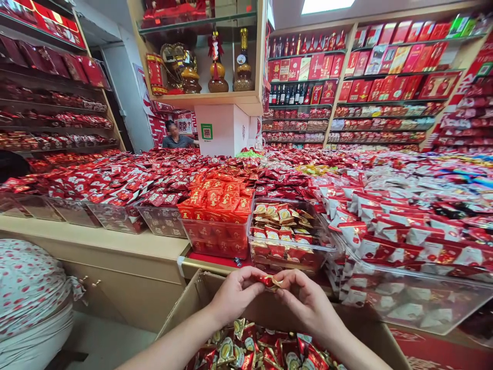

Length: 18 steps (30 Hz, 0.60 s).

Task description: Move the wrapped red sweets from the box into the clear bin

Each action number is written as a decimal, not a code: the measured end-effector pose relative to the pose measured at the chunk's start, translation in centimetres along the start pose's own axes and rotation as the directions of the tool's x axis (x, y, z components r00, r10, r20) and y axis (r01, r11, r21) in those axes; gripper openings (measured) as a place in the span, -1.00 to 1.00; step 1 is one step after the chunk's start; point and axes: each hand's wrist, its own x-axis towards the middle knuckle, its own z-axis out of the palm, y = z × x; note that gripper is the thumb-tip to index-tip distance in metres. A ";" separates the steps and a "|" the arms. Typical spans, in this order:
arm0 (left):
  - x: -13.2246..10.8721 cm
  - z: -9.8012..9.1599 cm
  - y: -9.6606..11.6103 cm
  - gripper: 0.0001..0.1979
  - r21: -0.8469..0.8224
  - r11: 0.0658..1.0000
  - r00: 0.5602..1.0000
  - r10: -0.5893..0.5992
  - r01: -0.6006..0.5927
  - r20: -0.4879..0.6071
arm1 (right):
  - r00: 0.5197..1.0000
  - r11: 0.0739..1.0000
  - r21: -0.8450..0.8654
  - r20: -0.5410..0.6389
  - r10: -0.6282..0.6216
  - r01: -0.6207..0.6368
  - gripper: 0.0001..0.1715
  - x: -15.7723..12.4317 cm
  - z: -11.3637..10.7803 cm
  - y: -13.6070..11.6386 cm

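Between my two hands is a small red and gold candy packet (267, 281), pinched at either end above an open cardboard box. My left hand (236, 292) has its thumb and fingers closed on the packet's left end. On the right end, my right hand (304, 295) grips it the same way. Below them, the cardboard box (181, 308) holds many loose red, gold and white packets (250, 347). Just beyond my hands stands a clear plastic bin (292, 244) with similar packets in neat rows.
Left of that bin is one of bright red packets (217, 205); to the right, a large bin of red-white packets (408, 257). A dotted cloth bundle (31, 288) sits at lower left. Shelves (308, 79) line the back. A person (177, 139) is behind the counter.
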 end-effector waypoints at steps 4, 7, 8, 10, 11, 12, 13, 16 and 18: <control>-0.1 0.3 0.2 -0.65 -0.250 0.928 0.958 -0.288 0.276 -0.010 | 0.969 0.917 -0.324 -0.008 -0.248 0.232 -0.91 -0.3 0.0 -0.1; -0.2 0.5 0.7 -0.59 -0.323 0.909 0.964 -0.263 0.264 0.049 | 0.953 0.880 -0.367 0.114 -0.280 0.302 -0.86 -0.7 0.3 -0.6; -0.2 0.5 0.8 -0.54 -0.323 0.920 0.975 -0.221 0.221 0.038 | 0.953 0.883 -0.360 0.143 -0.267 0.302 -0.86 -0.9 0.4 -0.8; -0.2 0.5 0.9 -0.44 -0.291 0.946 0.989 -0.151 0.144 0.000 | 0.966 0.914 -0.318 0.145 -0.215 0.251 -0.88 -1.0 0.6 -0.9; -0.2 0.5 0.9 -0.42 -0.276 0.953 0.991 -0.131 0.124 -0.010 | 0.978 0.939 -0.279 0.119 -0.174 0.201 -0.91 -0.9 0.7 -0.9; -0.2 0.5 0.9 -0.42 -0.266 0.958 0.993 -0.119 0.110 -0.014 | 0.989 0.965 -0.226 0.083 -0.120 0.136 -0.91 -0.9 0.8 -0.7; -0.2 0.6 0.9 -0.43 -0.264 0.960 0.994 -0.106 0.098 -0.016 | 0.997 0.985 -0.161 0.049 -0.056 0.063 -0.89 -0.7 0.8 -0.5; -0.4 0.8 0.8 -0.47 -0.286 0.956 0.998 -0.063 0.064 0.013 | 0.995 0.995 0.005 0.033 0.098 -0.099 -0.79 -0.4 1.0 0.4; -0.5 1.1 0.7 -0.50 -0.275 0.959 0.998 -0.057 0.064 0.032 | 0.990 0.990 0.027 0.043 0.135 -0.136 -0.76 -0.4 1.1 0.8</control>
